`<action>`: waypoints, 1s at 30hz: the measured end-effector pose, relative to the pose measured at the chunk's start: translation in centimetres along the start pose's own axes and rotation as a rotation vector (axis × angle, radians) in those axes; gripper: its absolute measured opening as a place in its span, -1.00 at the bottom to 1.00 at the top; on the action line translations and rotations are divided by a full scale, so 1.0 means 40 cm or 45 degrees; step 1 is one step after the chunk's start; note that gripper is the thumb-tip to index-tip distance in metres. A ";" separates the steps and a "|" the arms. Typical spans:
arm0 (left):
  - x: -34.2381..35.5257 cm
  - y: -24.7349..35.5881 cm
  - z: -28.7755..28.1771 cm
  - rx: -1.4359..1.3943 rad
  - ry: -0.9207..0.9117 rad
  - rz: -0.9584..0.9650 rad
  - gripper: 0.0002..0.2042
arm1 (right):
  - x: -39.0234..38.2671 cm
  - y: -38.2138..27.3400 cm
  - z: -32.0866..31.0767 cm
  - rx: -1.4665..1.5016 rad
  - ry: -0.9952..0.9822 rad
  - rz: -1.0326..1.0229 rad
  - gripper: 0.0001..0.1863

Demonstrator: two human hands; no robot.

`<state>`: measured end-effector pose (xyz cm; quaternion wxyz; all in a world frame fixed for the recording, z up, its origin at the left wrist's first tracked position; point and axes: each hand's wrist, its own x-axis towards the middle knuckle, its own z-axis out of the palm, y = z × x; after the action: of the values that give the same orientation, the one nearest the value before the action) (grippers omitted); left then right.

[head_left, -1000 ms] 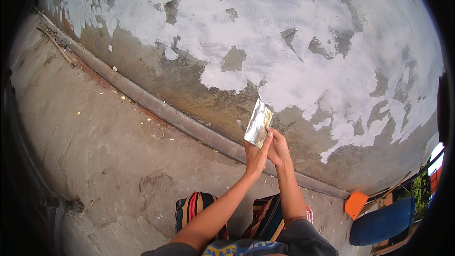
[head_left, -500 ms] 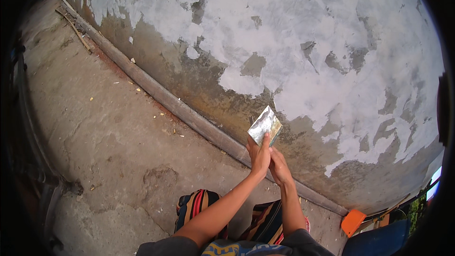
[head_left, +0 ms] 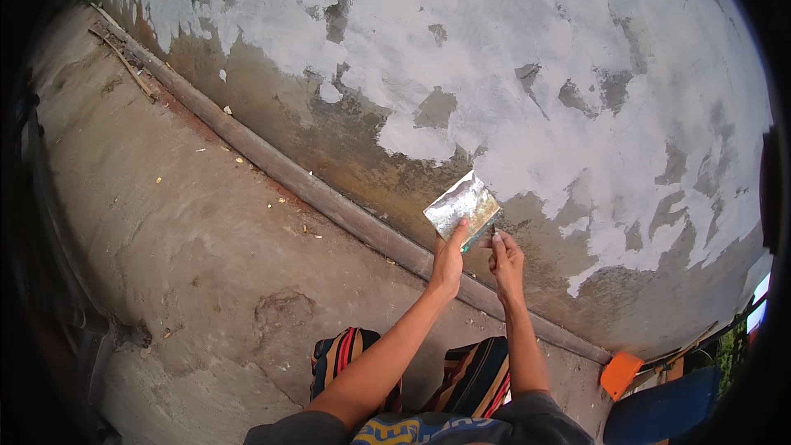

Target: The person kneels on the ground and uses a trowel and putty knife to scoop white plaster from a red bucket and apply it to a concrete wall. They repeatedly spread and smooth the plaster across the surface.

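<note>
My left hand (head_left: 447, 264) grips a flat, shiny silver metal plate (head_left: 461, 204), its thumb lying over the lower face. The plate is roughly rectangular, smudged brownish toward its right side, with a green lower edge. It is held tilted in front of the wall (head_left: 527, 148). Beside the plate's lower right edge, my right hand (head_left: 507, 264) is closed in a pinch. A small dark tip shows at its fingers, too small to name. The wall carries uneven whitish coating over bare grey-brown cement.
A raised concrete ledge (head_left: 288, 180) runs along the wall's foot. Sticks (head_left: 124, 58) lie at the far left. Small yellowish bits dot the concrete floor (head_left: 189, 247). At the lower right are an orange piece (head_left: 620, 374) and a blue container-like object (head_left: 663, 405).
My right hand has moved away from my left, to the right and slightly up, beside the plate's edge. The plate has turned and shows more of its face.
</note>
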<state>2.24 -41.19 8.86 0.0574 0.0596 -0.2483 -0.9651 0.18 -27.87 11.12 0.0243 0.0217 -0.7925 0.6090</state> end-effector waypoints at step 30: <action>-0.014 0.064 0.000 0.251 -0.250 0.000 -0.64 | 0.050 -0.274 -0.161 -1.027 0.039 -0.470 -0.71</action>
<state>3.02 -43.35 10.16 0.0268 -0.0297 -0.3464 -0.9372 -1.05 -24.48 23.46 0.1509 0.1425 -0.9491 0.2368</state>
